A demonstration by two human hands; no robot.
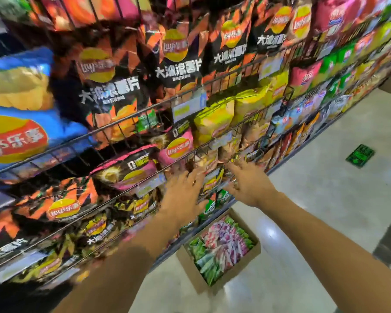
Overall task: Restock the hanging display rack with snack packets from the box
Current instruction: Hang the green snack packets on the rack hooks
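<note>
A wire display rack (145, 123) full of chip bags fills the left and upper view. A cardboard box (255, 249) of pink and green snack packets (221, 242) stands on the floor below it. Both arms reach toward a lower tier. My left hand (185, 195) has spread fingers against small packets (210, 181) at the wire front. My right hand (246, 181) is beside it, fingers extended toward the same packets. The view is blurred, and neither hand shows a clear grip on a packet.
Black-and-orange chip bags (113, 86), yellow bags (215, 118) and a large blue bag (20, 114) hang on upper tiers. Pale floor (325, 199) stretches right of the rack, with a green floor sticker (360, 154).
</note>
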